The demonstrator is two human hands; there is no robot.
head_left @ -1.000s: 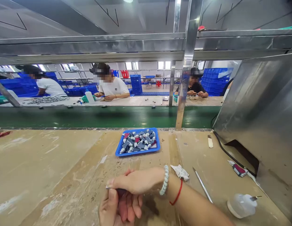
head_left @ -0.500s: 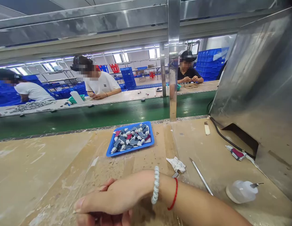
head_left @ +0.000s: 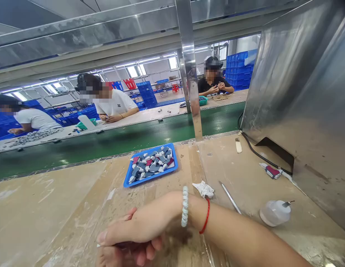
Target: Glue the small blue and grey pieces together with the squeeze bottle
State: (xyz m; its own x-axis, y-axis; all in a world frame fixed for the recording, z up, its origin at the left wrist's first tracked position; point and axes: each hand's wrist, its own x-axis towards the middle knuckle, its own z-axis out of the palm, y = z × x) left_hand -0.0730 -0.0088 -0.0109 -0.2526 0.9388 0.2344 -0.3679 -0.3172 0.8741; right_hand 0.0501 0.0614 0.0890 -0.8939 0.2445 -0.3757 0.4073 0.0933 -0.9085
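Note:
My right hand (head_left: 133, 237) reaches in from the lower right, with a pale beaded bracelet (head_left: 185, 206) and a red cord (head_left: 206, 216) at the wrist. Its fingers are curled and the thumb presses against them. A dark sliver and a tiny white tip show at the thumb, but the grip mostly hides what is held. Beyond the hand lies a blue tray (head_left: 150, 182) heaped with small grey, white and maroon pieces. A crumpled white tissue (head_left: 203, 189) and a metal craft knife (head_left: 230, 197) lie past the forearm. My left hand is not in view.
To the right stand a translucent bottle with a thin nozzle (head_left: 275, 213) and a maroon-and-grey piece with white wrapping (head_left: 272, 171) beside a metal housing (head_left: 289, 92). A steel post (head_left: 190, 74) rises by the green conveyor (head_left: 144, 131). Several co-workers sit across it.
The view has tilted and shifted, so the tray, knife and bottle appear a little further left. My right hand stays curled, now showing more of its fingertips beneath the thumb.

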